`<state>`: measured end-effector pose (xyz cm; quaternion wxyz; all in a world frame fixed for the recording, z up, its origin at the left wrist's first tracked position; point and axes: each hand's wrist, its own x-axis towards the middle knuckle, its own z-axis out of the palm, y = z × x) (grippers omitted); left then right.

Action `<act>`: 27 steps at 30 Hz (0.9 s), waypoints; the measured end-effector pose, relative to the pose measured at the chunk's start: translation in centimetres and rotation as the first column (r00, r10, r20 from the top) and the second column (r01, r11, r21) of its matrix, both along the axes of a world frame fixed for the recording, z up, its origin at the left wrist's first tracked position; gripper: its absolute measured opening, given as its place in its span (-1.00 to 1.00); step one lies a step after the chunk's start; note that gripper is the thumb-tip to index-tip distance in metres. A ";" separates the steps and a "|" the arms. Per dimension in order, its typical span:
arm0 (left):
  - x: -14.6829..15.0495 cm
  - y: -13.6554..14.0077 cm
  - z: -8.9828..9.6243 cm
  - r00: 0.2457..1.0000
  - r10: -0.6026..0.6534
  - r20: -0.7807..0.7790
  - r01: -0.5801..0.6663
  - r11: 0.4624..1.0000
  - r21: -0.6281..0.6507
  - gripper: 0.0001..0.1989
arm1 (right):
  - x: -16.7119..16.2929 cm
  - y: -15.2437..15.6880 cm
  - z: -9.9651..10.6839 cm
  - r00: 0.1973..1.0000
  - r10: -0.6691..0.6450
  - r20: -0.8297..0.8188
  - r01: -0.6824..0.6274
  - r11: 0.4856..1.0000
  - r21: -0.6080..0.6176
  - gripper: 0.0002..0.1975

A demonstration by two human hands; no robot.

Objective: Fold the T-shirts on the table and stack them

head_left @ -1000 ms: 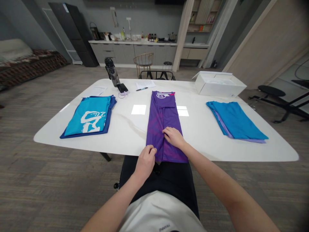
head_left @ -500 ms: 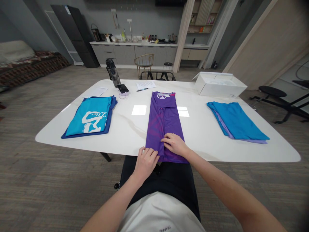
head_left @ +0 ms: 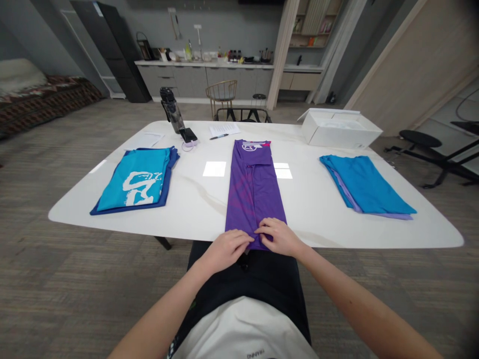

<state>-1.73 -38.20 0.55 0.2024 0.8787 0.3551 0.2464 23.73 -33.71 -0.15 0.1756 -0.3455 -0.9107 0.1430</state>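
A purple T-shirt [head_left: 245,194], folded into a long strip, lies on the white table with its collar at the far end. Near its lower edge, my left hand [head_left: 230,247] is closed on the cloth, fingers together. My right hand [head_left: 279,237] rests just to the right, thumb and bent fingers pinching the fabric by the lengthwise fold. The fingertips of both hands nearly meet. Part of the bottom hem is hidden beneath them.
Folded blue shirts [head_left: 132,182] lie at left, and a blue and lilac stack [head_left: 368,184] at right. Farther back stand a bottle [head_left: 172,112], a phone [head_left: 188,134], a pen [head_left: 219,136] on paper and a white box [head_left: 339,130]. The table [head_left: 194,219] ends close before me.
My left hand has slid right along the shirt's bottom edge. My right hand has come down toward the hem, bringing the hands closer together. The view has shifted slightly.
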 end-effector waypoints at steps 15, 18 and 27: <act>-7.8 10.3 -2.4 0.953 -0.239 -0.188 0.226 0.970 -0.087 -0.26 | 7.1 5.8 -0.3 0.993 -0.095 -0.063 0.091 0.994 -0.065 -0.66; -8.5 10.2 -1.8 0.949 -0.259 -0.179 0.242 0.964 -0.114 -0.36 | 9.4 5.7 0.1 0.993 -0.087 -0.075 0.072 0.981 -0.178 -0.69; -6.9 9.0 0.2 0.917 -0.387 -0.101 0.363 0.911 -0.195 -0.71 | 10.0 4.5 1.3 0.999 0.032 0.040 -0.016 0.938 -0.346 -0.82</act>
